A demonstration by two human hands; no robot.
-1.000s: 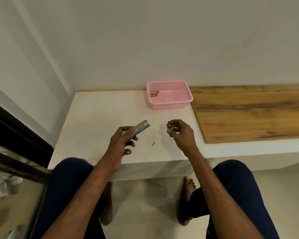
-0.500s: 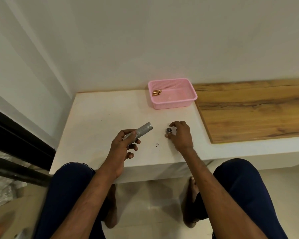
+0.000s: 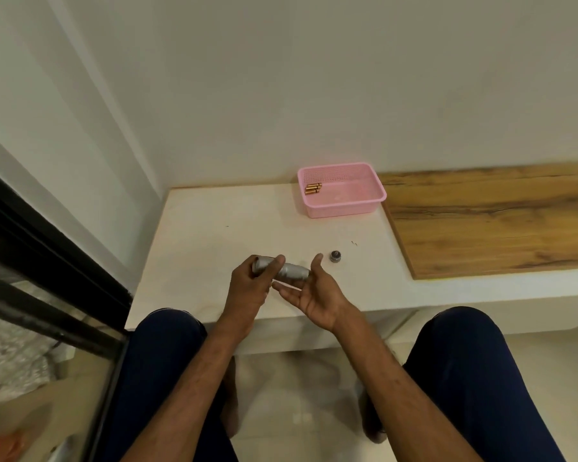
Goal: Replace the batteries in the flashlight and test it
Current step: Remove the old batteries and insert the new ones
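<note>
My left hand (image 3: 247, 288) grips a silver flashlight body (image 3: 289, 272), holding it almost level above the white table (image 3: 214, 228). The tube's right end points into my right hand (image 3: 314, 291), which is palm up and open just beneath it. The flashlight's small dark end cap (image 3: 335, 256) stands alone on the table, to the right of my right fingertips. A few copper-coloured batteries (image 3: 313, 188) lie in the left part of a pink basket (image 3: 377, 191) at the back of the table.
A wooden board (image 3: 488, 221) covers the counter to the right of the basket. A wall runs behind the table, a black-framed glass panel (image 3: 47, 261) stands at the left. My knees are below the table's front edge.
My right hand has let go of the end cap on the table and turned palm up under the flashlight. My left hand has tipped the flashlight body down towards that palm.
</note>
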